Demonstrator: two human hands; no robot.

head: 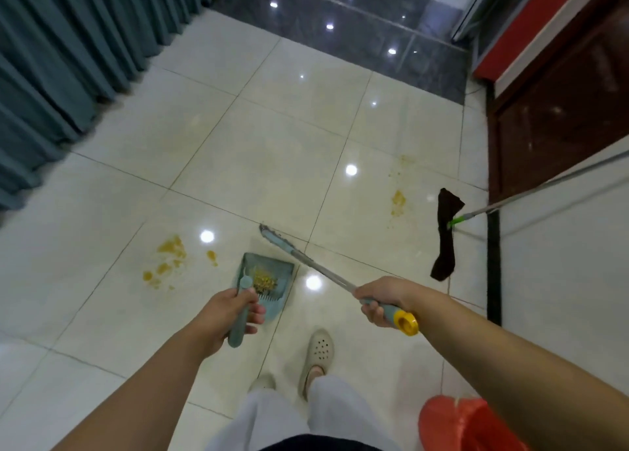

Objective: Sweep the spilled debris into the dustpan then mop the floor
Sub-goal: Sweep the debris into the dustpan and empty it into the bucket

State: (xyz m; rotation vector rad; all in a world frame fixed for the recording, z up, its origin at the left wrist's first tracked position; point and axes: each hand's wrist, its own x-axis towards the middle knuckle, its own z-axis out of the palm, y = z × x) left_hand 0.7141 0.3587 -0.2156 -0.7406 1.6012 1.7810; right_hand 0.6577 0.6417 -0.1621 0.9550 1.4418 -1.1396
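Two yellow patches remain on the floor [102, 212] — left [168, 258], right [398, 202] — while your left hand [228, 317] grips the part-loaded dustpan [267, 280], right hand [383, 302] grips the broom [308, 258], mop [447, 236] untouched nearby.

- We see a teal dustpan [272, 273] hanging above the pale tiles, its long handle upright; yellow debris [263, 282] lies heaped inside it.
- We see a broom [308, 261] with a metal shaft, teal grip and yellow end cap, slanting down so its narrow teal head is just beyond the dustpan.
- Yellow stains [170, 256] mark the tiles to the left, more [397, 201] to the right.
- A mop [447, 236] with a dark cloth head and green joint lies at the right.
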